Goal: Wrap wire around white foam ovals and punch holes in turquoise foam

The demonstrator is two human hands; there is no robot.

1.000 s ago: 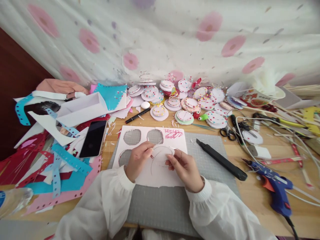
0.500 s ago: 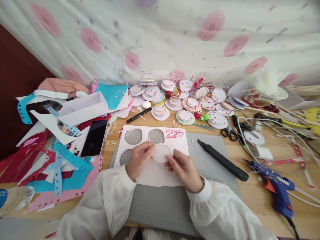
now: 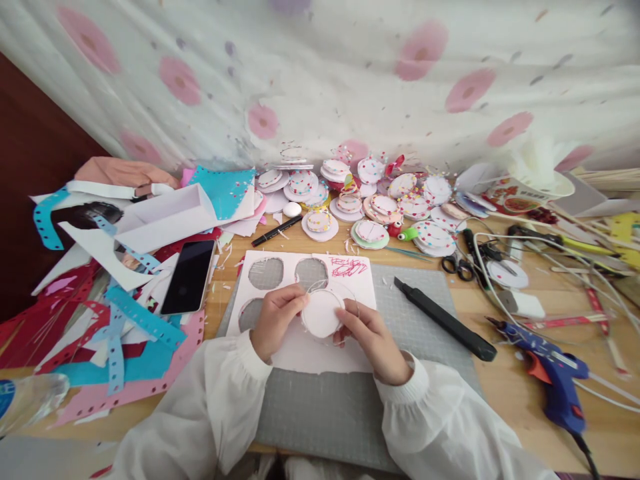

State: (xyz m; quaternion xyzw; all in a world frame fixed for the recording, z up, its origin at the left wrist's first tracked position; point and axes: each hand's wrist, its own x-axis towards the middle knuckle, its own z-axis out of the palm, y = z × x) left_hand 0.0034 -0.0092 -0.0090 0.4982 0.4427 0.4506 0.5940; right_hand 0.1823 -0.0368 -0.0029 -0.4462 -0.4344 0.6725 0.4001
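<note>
I wear a white top with long, loose sleeves, each gathered into a snug cuff at the wrist. My left hand (image 3: pixel 275 321) is bare, ringless, showing at seven o'clock; my right hand (image 3: pixel 373 337) is bare too, at five o'clock.

Right of my hands lie a black utility knife (image 3: pixel 444 319) and a blue glue gun (image 3: pixel 547 377); a black smartphone (image 3: pixel 189 277) lies left.

Plastic bottle (image 3: pixel 27 399) cut off at 9 o'clock edge; glue gun (image 3: pixel 549 377) cord clipped at 5 o'clock; red scribble (image 3: pixel 349 267) unreadable.
</note>
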